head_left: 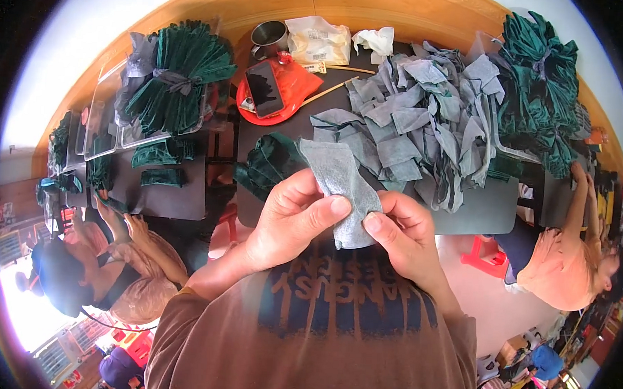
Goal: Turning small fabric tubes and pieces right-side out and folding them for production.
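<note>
A strip of grey-green fabric (345, 175) is held up in front of my chest, its upper end tilted to the left. My left hand (298, 211) pinches its left edge, thumb on top. On the opposite edge, lower down, my right hand (399, 225) grips it between thumb and fingers. Just beyond my left hand lies a folded dark green velvet piece (268, 159). Past my right hand spreads a large loose heap of similar grey-green fabric pieces (410, 115) on the dark table (479, 217).
A phone (264, 88) rests on a red tray (294, 91) beside a metal mug (269, 39), a clear packet (318, 38) and crumpled tissue (374, 42). Tied green velvet bundles (182, 77) fill clear bins at both sides. Co-workers sit left (103, 269) and right (559, 268).
</note>
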